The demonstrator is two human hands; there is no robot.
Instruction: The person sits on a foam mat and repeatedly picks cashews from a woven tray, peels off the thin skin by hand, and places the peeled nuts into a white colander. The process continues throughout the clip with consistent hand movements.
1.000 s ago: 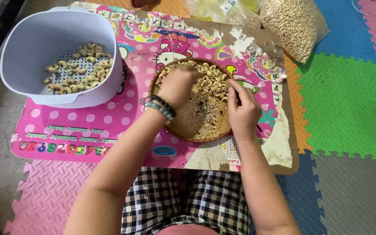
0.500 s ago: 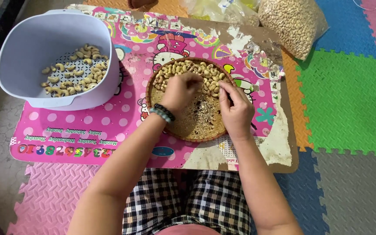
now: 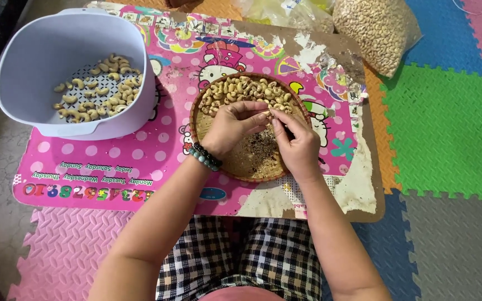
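A round woven tray (image 3: 207,106) lies on a pink cartoon-printed board (image 3: 140,167), with a heap of cashew nuts (image 3: 241,89) at its far side and dark husk bits nearer me. Both my hands meet above the tray's middle. My left hand (image 3: 232,127), with a green bead bracelet on the wrist, pinches a single cashew at its fingertips. My right hand (image 3: 294,140) has thumb and forefinger closed on the same nut (image 3: 267,113). To the left stands a pale grey-blue basin (image 3: 40,50) holding several peeled cashews (image 3: 96,86).
A clear plastic bag full of cashews (image 3: 377,30) lies at the back right, another bag (image 3: 285,11) beside it. Coloured foam floor mats (image 3: 447,128) surround the board. My checked trousers (image 3: 241,262) are at the bottom edge.
Both hands left the nut heap and came together over the tray's middle, now pinching one cashew between them. The camera view shifted slightly.
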